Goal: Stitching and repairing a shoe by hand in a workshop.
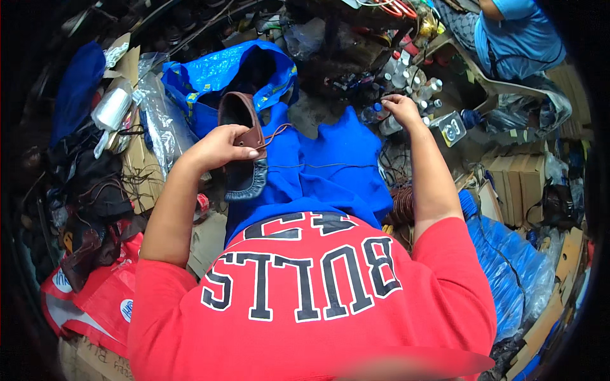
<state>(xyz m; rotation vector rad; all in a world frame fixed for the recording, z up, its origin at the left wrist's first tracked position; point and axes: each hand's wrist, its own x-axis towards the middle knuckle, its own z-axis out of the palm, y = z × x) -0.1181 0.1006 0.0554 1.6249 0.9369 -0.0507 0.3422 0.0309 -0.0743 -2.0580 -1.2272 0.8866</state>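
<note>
A worker's left grip (219, 147) clamps a brown-and-black shoe (255, 137) by its side, apparently steadying it, the lace (277, 132) hanging free beside the thumb; right grip (405, 112), near bottles (400, 79), cannot be read as loaded or bare.

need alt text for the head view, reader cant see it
A person's left hand holds a brown and dark shoe near blue-clad legs, while the right hand is beside small clear bottles. A blue bag lies open ahead, with cardboard around.
</note>
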